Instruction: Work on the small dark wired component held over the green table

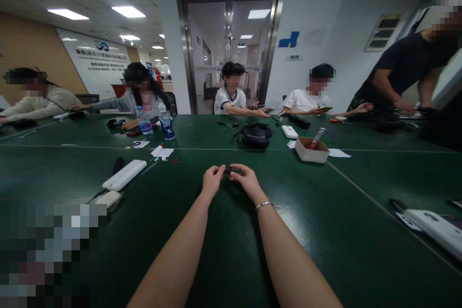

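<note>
Frame centre: left hand [212, 183] and right hand [248, 181], close together, pinch a dark item [228, 170] between them. Step judged: two-handed handling; the next move likely calls for steady grip.

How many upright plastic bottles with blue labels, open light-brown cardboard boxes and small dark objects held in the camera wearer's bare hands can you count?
Upright plastic bottles with blue labels: 2
Open light-brown cardboard box: 1
Small dark object between left hand and right hand: 1, seemingly one piece
Total: 4
</note>
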The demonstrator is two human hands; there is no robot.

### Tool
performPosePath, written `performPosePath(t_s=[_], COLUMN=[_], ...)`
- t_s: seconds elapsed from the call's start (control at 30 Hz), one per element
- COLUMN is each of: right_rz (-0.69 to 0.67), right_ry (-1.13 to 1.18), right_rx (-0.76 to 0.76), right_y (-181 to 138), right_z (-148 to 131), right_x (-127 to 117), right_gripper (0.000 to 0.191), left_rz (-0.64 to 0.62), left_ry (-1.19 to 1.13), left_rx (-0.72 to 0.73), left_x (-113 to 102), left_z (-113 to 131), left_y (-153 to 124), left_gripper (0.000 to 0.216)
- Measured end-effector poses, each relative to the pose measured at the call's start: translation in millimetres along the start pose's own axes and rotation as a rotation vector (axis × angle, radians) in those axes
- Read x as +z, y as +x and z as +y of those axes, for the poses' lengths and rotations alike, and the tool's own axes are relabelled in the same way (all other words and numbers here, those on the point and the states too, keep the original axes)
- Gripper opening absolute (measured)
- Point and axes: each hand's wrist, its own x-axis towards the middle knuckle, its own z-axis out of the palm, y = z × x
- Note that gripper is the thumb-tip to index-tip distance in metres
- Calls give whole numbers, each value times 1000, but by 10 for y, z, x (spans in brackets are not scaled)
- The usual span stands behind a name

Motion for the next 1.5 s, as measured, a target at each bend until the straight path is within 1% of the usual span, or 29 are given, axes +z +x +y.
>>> performPosePath(t_s=[0.23,0.5,0.63,0.73,0.83,0.9,0.97,1.07,1.17,1.3,1.43,1.5], right_rz=[-8,-27,-3,39,80,86,86,84,73,61,65,62], right_ry=[37,67,101,130,155,159,159,151,137,125,134,125], right_rx=[11,26,66,82,99,107,105,98,101,102,106,105], right_y=[-3,-26,-33,-15,21,45,64,74,71,68,75,80], right_z=[6,-23,-36,-12,25,43,52,54,49,41,41,45], right_x=[-14,-6,6,15,17,15,11,5,1,2,5,7], right_gripper=[38,40,38,38,40,41,42,43,44,43,43,42], left_rz=[4,-56,-49,-31,-42,-72,-101,-125,-144,-109,-122,-110], left_ry=[151,212,261,285,210,91,-13,-76,-103,-86,-122,-116], left_rx=[1,2,57,120,161,165,171,159,102,75,47,50], left_x=[-16,-11,6,26,44,51,51,51,62,80,77,73], left_z=[63,88,106,72,5,-23,-19,30,62,42,18,10], left_y=[-18,-41,-82,-77,-35,-9,0,-13,-27,-25,-11,-3], left_gripper=[49,52,49,43,31,22,19,20,23,23,28,27])
